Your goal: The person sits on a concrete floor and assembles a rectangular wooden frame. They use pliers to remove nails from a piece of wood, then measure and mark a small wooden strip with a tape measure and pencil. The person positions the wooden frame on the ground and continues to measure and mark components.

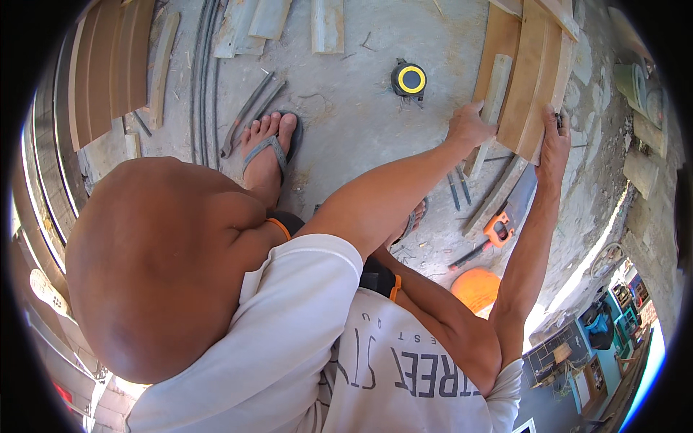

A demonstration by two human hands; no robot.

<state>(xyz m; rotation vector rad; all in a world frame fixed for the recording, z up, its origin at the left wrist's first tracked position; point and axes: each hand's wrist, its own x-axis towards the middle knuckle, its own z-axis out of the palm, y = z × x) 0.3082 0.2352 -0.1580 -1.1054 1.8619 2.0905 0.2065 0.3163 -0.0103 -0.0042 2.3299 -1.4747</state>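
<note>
Left hand closed on the near end of the stack of tan boards, thumb side toward a narrow grey slat lying against the stack's left face; how far the fingers curl under cannot be told. Right hand clamped over the stack's near right corner, fingers wrapped round the edge and hidden behind it. Both arms at full reach, one hand at each side of the stack: judged a two-handed hold to keep the boards squared together and stop the upper ones sliding. Stack lying flat on the concrete floor, running away beyond the hands. Just below the right hand, a handsaw with an orange handle laid blade toward the stack, within easy reach; thin grey strips and pencil-like tools beside it. Farther toward the body, a round orange object, kind not clear. Left of the left hand, apart from it, a black and yellow tape measure set down on the bare floor, out of the boards' way. Farther left, a foot in a grey sandal planted flat, judged a brace for the forward lean. Well beyond the foot, a second pile of brown boards and loose grey offcuts.
</note>
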